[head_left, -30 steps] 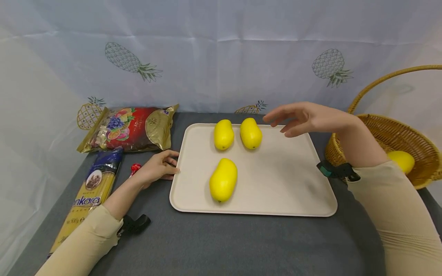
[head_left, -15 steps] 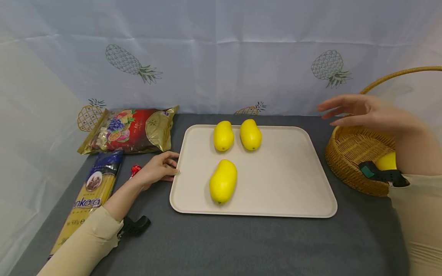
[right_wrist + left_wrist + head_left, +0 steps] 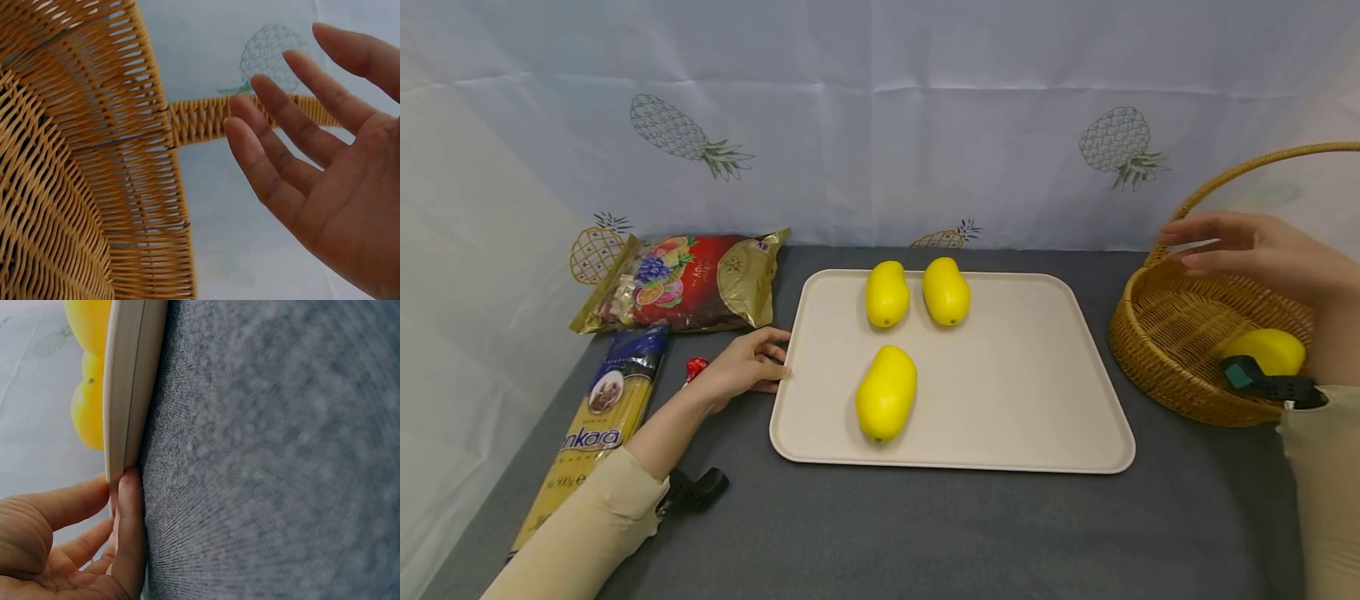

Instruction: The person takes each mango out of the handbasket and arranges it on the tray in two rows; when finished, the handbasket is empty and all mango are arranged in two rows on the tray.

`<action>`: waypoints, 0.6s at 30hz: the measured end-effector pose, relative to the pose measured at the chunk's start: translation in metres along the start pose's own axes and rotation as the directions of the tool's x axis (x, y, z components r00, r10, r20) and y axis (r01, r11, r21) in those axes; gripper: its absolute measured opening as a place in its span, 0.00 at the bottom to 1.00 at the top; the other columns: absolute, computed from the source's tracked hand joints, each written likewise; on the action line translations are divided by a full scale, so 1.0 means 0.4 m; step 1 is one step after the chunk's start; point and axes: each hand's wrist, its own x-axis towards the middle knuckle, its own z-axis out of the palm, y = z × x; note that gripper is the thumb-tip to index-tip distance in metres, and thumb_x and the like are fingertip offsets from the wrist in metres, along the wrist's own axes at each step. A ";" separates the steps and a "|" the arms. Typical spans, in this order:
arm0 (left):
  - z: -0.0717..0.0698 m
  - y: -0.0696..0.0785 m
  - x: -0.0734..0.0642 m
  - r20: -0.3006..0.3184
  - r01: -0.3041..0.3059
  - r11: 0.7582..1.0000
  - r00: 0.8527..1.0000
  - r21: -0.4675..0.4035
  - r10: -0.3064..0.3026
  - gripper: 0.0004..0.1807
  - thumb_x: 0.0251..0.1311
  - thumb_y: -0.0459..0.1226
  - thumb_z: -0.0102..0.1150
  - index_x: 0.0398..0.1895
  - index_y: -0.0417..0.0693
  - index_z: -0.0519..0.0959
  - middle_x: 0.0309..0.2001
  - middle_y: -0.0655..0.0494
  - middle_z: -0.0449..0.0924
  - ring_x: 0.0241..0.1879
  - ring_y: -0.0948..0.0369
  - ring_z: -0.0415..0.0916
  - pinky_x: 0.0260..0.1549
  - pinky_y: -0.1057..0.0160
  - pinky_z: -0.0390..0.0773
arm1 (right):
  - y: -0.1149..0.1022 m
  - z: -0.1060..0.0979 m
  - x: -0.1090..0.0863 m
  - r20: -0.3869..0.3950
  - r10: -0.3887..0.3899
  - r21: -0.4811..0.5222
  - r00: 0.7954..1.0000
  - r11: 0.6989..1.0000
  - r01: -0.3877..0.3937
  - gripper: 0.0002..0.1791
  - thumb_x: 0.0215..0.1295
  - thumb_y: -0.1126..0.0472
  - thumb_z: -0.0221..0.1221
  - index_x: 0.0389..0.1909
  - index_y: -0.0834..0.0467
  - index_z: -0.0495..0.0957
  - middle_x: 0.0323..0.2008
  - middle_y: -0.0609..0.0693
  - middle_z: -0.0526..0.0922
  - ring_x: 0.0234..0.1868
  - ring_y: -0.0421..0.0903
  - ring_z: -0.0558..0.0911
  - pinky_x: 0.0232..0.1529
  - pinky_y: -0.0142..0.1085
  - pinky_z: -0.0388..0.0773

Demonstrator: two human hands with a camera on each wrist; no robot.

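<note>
My left hand [image 3: 743,367] pinches the left rim of a cream rectangular tray [image 3: 1007,375]; in the left wrist view a thumb and finger lie on either side of its edge [image 3: 128,394]. Three yellow mangoes lie on the tray: a front mango [image 3: 886,393], a back left mango [image 3: 887,294] and a back right mango [image 3: 947,292]. Over the wicker basket [image 3: 1138,354] at the right is my right hand [image 3: 1262,250], its fingers loosely extended and holding nothing. Another mango [image 3: 1266,346] lies inside the basket, partly behind the wrist strap.
A red and gold candy bag [image 3: 688,282] lies at the back left, with a spaghetti pack [image 3: 598,408] in front of it. A small red-wrapped item [image 3: 696,367] sits by my left wrist. The basket's tall handle [image 3: 1240,171] arches up behind my right hand.
My right hand has moved right, from above the tray's back right to over the basket. The left hand, the tray and its mangoes have stayed put.
</note>
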 end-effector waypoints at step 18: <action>-0.001 0.002 -0.001 0.001 -0.004 1.000 1.000 -0.001 0.004 0.33 0.65 0.32 0.58 0.71 0.36 0.59 0.47 0.43 0.70 0.36 0.65 0.77 0.37 0.67 0.85 | 0.085 -0.002 -0.021 -0.161 0.428 -0.028 0.889 0.899 -0.438 0.47 0.73 0.37 0.37 0.74 0.74 0.48 0.70 0.81 0.47 0.61 0.73 0.65 0.56 0.70 0.64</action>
